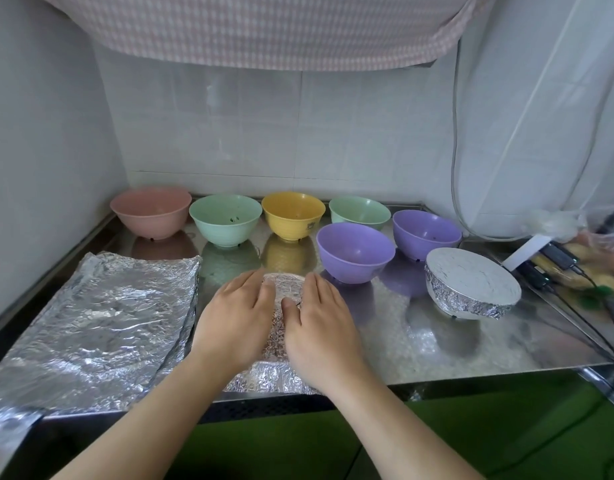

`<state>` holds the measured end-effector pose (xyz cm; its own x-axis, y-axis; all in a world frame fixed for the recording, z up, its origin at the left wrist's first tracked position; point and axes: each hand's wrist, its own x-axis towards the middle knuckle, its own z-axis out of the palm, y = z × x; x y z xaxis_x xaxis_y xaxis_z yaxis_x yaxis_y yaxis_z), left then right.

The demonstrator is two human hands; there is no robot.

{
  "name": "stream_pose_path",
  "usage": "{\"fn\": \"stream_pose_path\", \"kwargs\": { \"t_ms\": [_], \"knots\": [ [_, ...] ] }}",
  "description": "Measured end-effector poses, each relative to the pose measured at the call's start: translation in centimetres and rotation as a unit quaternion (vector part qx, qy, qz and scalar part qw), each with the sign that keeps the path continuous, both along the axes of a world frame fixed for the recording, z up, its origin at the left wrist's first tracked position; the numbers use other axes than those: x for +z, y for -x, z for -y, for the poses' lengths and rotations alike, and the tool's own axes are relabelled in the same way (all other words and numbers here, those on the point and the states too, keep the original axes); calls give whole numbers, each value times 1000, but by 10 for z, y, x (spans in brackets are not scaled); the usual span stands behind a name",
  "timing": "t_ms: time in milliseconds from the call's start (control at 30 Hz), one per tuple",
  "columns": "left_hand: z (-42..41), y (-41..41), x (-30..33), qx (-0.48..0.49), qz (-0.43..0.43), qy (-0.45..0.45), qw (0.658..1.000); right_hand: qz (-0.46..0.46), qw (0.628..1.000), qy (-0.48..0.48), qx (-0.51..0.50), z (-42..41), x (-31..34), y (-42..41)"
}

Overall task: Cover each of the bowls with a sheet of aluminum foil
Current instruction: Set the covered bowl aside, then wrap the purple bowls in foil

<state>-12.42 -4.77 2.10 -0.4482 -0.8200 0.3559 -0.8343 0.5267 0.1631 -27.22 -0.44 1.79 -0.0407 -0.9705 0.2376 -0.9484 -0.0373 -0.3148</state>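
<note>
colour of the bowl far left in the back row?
Pink: the far-left bowl in the back row, uncovered. Head view, the only one.

Six open bowls (293,216) at rear; foil-capped bowl (471,289) right; foil sheets (94,320) stacked left.

Single head cam, fwd/down, close over steel counter (419,344) facing tiled wall (298,133).
</note>
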Motion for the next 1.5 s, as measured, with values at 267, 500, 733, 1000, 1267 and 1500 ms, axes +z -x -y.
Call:
{"fn": "stream_pose_path", "kwargs": {
  "t_ms": [267,500,733,1000,1267,1500],
  "knots": [
    [2,-5,1,0,10,-54,998,-23,1000,-2,15,0,3,2],
    [7,12,2,31,31,-16,999,108,991,-60,47,1,20,16],
    [6,7,-3,32,36,-44,998,55,997,-43,30,7,10,6],
    [0,-6,4,-24,56,23,998,70,996,-48,10,9,9,9],
    [1,-5,4,-28,-75,-79,994,38,998,-53,9,25,20,5],
    [-41,13,1,110,-239,-52,963,36,996,-84,-8,32,10,7]
  ]
}}
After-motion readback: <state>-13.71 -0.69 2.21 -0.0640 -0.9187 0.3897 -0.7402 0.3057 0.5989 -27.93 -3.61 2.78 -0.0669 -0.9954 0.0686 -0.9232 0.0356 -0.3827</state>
